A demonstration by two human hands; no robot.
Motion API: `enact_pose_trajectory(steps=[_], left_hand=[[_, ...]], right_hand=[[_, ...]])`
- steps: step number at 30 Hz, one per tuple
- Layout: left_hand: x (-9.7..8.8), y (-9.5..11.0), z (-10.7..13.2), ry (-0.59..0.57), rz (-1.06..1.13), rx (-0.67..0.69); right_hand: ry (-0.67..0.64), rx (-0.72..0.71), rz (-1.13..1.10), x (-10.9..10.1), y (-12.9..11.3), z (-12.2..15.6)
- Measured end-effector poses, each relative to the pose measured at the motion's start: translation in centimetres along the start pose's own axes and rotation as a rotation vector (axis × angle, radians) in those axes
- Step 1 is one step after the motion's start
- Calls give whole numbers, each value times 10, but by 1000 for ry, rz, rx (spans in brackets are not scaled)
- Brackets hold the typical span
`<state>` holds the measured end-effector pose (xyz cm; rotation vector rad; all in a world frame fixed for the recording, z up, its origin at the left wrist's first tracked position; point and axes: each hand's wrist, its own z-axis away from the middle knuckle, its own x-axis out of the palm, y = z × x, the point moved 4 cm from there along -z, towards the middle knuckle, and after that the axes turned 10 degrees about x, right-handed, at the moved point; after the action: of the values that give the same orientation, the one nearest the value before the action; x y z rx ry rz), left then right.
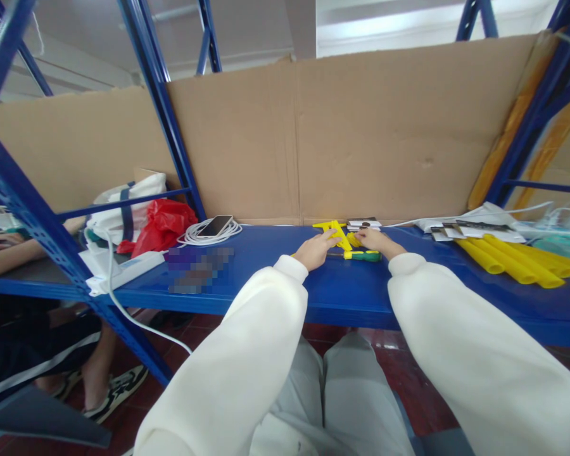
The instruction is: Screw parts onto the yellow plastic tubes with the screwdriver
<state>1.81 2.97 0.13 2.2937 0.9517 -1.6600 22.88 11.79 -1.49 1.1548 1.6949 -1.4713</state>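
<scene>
My left hand (315,249) is closed on a yellow plastic piece (341,235) with a flat bar across its far end. Its fingertips press on the near side of that piece. To the right, my right hand (375,241) has its fingers pinched at a small yellow part (353,240), whose shape is mostly hidden. Just in front of both hands lies a screwdriver (365,256) with a yellow and green handle, its shaft pointing left. Behind the hands are small white and dark cards (363,223).
Yellow tubes (517,261) lie at the right by printed cards (479,229). Left are a phone (215,226) on a coiled white cable (194,237), a red bag (164,223) and a power strip (126,271). Cardboard (361,139) walls the back. Another person's arm (14,258) is far left.
</scene>
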Motion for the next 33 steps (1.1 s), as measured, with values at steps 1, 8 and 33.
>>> enact_pose_trajectory(steps=[1, 8, 33], left_hand=[[0, 0, 0, 2, 1, 1], [2, -1, 1, -11, 31, -11], [-13, 9, 4, -142, -16, -239]], right_hand=[[-15, -13, -39, 1, 0, -1], [-64, -45, -401, 3, -6, -3], [-37, 216, -1398, -30, -18, 40]])
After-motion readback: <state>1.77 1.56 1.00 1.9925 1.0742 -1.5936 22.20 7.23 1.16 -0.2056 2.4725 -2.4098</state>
